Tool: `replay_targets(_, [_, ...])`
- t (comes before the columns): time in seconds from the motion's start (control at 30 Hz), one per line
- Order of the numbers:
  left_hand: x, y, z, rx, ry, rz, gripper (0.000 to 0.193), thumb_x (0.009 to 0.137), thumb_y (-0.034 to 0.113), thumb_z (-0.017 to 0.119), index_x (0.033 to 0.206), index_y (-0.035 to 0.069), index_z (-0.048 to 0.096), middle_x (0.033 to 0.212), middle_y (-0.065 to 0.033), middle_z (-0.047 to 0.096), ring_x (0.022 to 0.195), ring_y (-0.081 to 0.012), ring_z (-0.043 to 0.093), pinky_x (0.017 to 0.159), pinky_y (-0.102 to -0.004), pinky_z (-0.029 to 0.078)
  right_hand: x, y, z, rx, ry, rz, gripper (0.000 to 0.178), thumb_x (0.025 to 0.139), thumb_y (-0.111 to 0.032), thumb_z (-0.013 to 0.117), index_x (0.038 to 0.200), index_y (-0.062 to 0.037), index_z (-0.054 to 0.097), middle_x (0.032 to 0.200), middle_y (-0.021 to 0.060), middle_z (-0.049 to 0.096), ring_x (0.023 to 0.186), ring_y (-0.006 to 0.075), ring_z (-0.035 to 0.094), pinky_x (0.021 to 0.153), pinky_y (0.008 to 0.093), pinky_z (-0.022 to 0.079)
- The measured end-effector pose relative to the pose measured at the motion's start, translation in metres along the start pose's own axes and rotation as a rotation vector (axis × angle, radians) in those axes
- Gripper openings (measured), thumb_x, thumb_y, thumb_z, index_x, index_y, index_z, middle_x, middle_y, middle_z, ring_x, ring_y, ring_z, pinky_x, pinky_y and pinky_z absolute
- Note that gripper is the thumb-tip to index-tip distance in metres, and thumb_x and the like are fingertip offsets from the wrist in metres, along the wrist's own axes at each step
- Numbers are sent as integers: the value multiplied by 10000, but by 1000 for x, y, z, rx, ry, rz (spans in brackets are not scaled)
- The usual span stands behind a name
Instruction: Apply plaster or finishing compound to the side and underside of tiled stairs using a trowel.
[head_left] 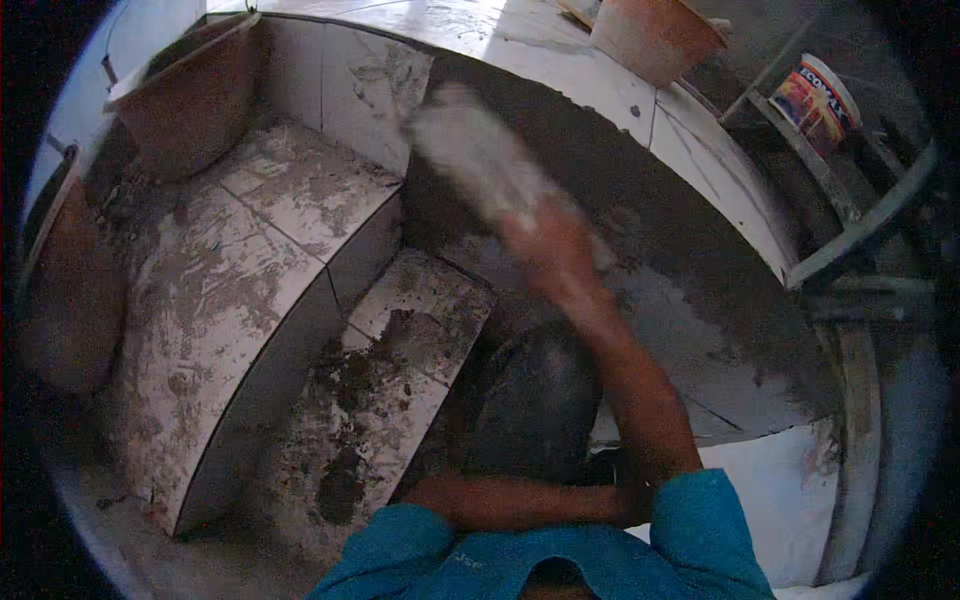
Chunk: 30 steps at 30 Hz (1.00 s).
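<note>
My right hand (550, 245) reaches forward and is closed on a long, pale, flat tool that looks like a plastering float (475, 150), smeared by motion. The float lies against a curved band of wet grey mortar (640, 215) on the riser in front of me. My left forearm (520, 502) crosses my body to the right; the hand at its end is hidden behind my right arm. Between my arms and the steps sits a dark rounded container (535, 395), its contents too dim to make out.
Tiled steps (300, 235) smeared with mortar curve along the left. Crumbs of mortar (350, 380) lie on the lower tread. Two worn tubs (190, 110) stand far left. Beyond the riser are an orange tub (655, 40), a printed paint bucket (815, 105) and a metal frame (860, 235).
</note>
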<state>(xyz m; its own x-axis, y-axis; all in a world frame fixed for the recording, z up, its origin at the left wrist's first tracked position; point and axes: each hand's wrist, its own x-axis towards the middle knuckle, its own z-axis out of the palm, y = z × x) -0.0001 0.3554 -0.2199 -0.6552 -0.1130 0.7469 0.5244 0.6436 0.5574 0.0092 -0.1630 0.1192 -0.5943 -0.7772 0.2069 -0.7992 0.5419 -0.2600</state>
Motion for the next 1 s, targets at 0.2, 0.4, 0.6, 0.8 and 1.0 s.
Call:
replay_targets(0.2, [40, -38, -103, -163, -485, 393, 257, 804, 147, 511, 979, -36, 556, 1016, -175, 571, 999, -324, 521, 938, -462, 342, -32, -1, -29, -83, -107, -42, 457, 835, -377, 497, 1043, 30, 516, 924, 241, 584, 844, 369, 587, 743, 443, 459])
replay_targets(0.4, [57, -41, -269, -337, -663, 351, 180, 760, 136, 534, 849, -2, 607, 914, -169, 591, 842, -301, 583, 733, -445, 469, -71, 83, -42, 100, 318, 72, 562, 807, -421, 518, 1144, 21, 440, 805, 245, 605, 734, 399, 603, 655, 467, 482])
replay_targets(0.6, [50, -37, -220, -263, -889, 156, 327, 836, 250, 504, 1077, 32, 533, 1072, -167, 536, 986, -284, 514, 864, -395, 413, -16, 2, -6, 93, 79, 126, 513, 837, -386, 489, 1080, 66, 489, 855, 263, 596, 797, 376, 602, 712, 433, 474])
replay_targets(0.8, [80, -25, -242, -228, -720, 393, 226, 801, 192, 515, 936, 22, 580, 943, -163, 577, 895, -294, 562, 770, -412, 453, 19, -43, 0, -4, -77, -262, 449, 842, -372, 480, 957, 59, 530, 789, 227, 605, 720, 376, 603, 643, 435, 483])
replay_targets(1.0, [91, -36, -274, 39, -893, 618, 171, 780, 156, 522, 843, 19, 603, 856, -154, 605, 830, -297, 596, 702, -424, 482, -71, -10, -125, -174, 167, -231, 381, 796, -365, 542, 927, -10, 490, 682, 228, 577, 640, 392, 586, 563, 486, 462])
